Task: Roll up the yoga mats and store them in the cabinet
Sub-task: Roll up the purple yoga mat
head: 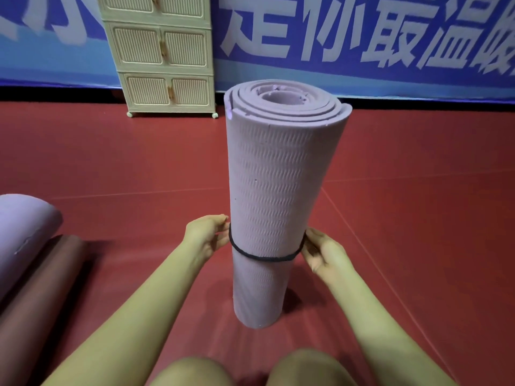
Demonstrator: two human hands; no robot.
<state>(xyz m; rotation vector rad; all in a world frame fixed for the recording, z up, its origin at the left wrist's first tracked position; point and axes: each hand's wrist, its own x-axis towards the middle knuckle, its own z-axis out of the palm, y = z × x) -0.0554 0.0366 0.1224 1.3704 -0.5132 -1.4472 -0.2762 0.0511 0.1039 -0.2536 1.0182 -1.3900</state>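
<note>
Rolled lilac yoga mat (pixel 276 190) stands upright on end on the red floor (pixel 139 162), its top spiral end facing the camera, textured wavy outer surface showing. A thin black band (pixel 264 257) runs around the mat at its lower part, slightly sagging at the front.

Left hand (pixel 207 235) sits at the mat's left side, touching it, fingers curled and pinching the band where it meets the mat's edge. Right hand (pixel 323 254) is at the mat's right side, fingers also curled on the band at that edge. So both grips are closed on the band, one each side of the mat. Both forearms reach in from below the mat; two bare knees (pixel 250 369) show in front of the mat, at the bottom edge.

Cream cabinet (pixel 161 57) stands behind and left of the mat, well apart from it, against the wall; three tiers of paired ribbed doors, all closed, small casters under it. Blue banner (pixel 362 37) with large white characters covers the wall behind the mat.

Far left of the mat, well apart: a second lilac mat (pixel 19 232) partly rolled, cut by the frame edge, and just beside it a dark reddish-brown rolled mat (pixel 36 296) lying on the floor.
</note>
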